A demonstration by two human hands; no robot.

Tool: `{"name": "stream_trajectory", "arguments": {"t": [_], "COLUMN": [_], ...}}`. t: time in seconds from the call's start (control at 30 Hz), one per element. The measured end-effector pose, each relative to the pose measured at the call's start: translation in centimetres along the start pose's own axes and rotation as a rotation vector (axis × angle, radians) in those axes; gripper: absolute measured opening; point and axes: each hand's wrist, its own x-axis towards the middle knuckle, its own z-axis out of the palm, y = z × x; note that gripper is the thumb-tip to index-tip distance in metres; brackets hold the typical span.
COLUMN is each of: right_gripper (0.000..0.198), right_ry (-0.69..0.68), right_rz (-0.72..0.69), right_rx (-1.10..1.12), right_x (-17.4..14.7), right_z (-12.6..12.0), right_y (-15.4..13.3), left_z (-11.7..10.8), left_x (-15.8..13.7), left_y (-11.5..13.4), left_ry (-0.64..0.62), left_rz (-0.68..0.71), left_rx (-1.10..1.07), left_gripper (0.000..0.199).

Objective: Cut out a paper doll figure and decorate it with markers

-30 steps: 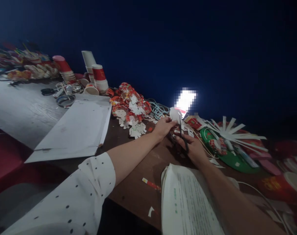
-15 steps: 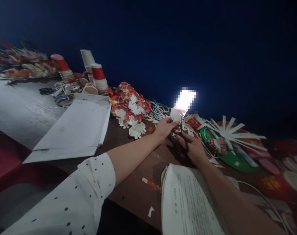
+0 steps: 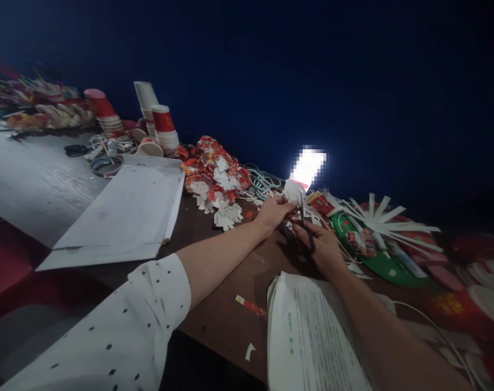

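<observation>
Right hand curled round scissors; long axis near-far, tips far, slightly left. Left hand pinching white paper.

Wears a loose white sleeve on the left, scattered with small dark dots, creased, ending in a wide cuff near the elbow. Shows bare beyond it: left forearm, left hand; likewise right forearm, right hand.
</observation>
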Motion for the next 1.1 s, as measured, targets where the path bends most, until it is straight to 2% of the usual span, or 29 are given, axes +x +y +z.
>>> {"name": "stream_trajectory", "arguments": {"t": [0.3,1.1], "right_gripper": [0.051,0.054], "right_ry": [-0.053,-0.041], "right_rz": [-0.006,0.020], "right_rx": [0.029,-0.033], "right_x": [0.10,-0.06], "right_z": [-0.26,-0.42], "right_y": [0.21,-0.09], "left_z": [-0.05,-0.67], "left_x": [-0.05,0.48], "left_y": [0.60,0.50], "left_ry": [-0.025,-0.057], "left_rz": [-0.041,-0.050], "left_rx": [0.029,0.100], "left_gripper": [0.013,0.022]}}
